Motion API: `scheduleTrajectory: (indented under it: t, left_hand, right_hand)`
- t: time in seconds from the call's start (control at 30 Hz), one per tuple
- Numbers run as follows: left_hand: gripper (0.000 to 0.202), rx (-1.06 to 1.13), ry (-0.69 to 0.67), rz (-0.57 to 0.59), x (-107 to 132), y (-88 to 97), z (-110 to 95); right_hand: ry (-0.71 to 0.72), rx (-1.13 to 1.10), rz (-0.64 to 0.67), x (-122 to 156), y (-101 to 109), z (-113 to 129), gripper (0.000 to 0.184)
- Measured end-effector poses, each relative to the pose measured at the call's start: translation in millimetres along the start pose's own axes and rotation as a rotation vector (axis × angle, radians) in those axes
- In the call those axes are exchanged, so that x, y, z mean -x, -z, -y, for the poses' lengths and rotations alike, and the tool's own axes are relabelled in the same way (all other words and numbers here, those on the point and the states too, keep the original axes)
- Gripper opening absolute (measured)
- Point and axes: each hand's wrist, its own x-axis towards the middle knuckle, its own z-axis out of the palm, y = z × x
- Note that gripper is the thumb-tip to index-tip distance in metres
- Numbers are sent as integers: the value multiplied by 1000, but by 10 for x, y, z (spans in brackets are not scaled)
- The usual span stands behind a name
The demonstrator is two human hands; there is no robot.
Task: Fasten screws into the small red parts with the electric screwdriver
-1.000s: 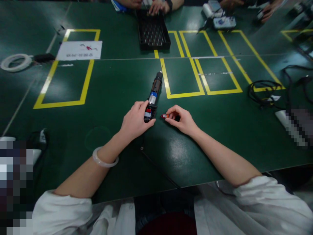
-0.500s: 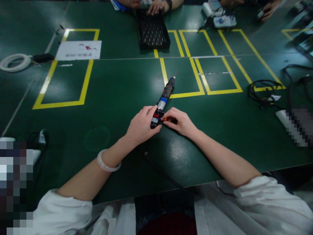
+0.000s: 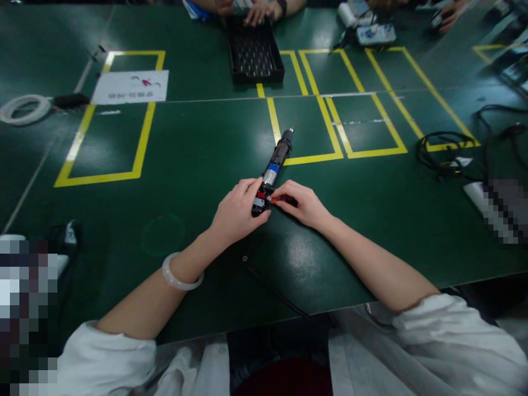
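Observation:
An electric screwdriver (image 3: 273,171) lies slanted on the green table, its casing off so that the silver and blue motor section shows. Its thin bit points away from me. My left hand (image 3: 238,209) is wrapped round the near end, thumb and fingers on either side of red and grey inner parts. From the right, my right hand (image 3: 303,203) pinches a small orange-red piece (image 3: 274,201) against the side of that end. The fingertips partly cover this piece, and I cannot tell its kind. A black cord (image 3: 276,291) runs from below the screwdriver to the table's front edge.
Across the table, a co-worker's hand (image 3: 264,11) rests at a black tray (image 3: 258,77) with rows of small parts. Left lie a white paper sign (image 3: 130,87) and a white ring-shaped roll (image 3: 25,110). Coiled black cable (image 3: 439,157) is at right. Yellow tape (image 3: 313,160) marks rectangles.
Very little differs. My right fingertips have shifted slightly at the orange-red piece, which shows a bit more. The whole view has moved a little; the left hand keeps its hold.

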Motion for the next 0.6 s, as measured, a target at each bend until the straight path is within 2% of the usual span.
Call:
scheduleTrajectory:
  t: [0.2,0.6]
  left_hand:
    - [68,-39,-13,-11,-3,-15,5]
    - [63,-126,39,-85,-29,-61,-70]
  right_hand:
    - [-71,-44,1,-23,-21,-8,6]
    - [-65,-51,-14,-48,-9,-13,8]
